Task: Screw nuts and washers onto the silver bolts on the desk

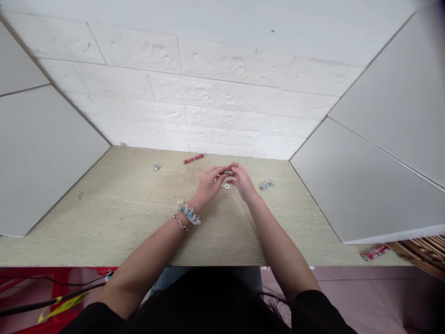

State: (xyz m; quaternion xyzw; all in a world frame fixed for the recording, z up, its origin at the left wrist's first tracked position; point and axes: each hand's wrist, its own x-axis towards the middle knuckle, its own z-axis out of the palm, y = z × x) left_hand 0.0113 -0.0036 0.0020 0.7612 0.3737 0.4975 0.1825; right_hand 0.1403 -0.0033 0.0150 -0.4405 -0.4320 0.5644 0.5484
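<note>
Over the tabletop, both hands, left hand and right hand, pinch 1 small bolt between fingertips; a washer and spare screws lie unused nearby.

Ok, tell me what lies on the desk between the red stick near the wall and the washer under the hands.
In the head view, only bare wood desk shows between the red stick and the washer; the left hand overhangs part of that stretch.

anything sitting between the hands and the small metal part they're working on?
Nothing visible does. The left hand and right hand both already pinch the small metal part between their fingertips, just above the wooden tabletop. A loose washer lies below them, apart from the fingers.
</note>
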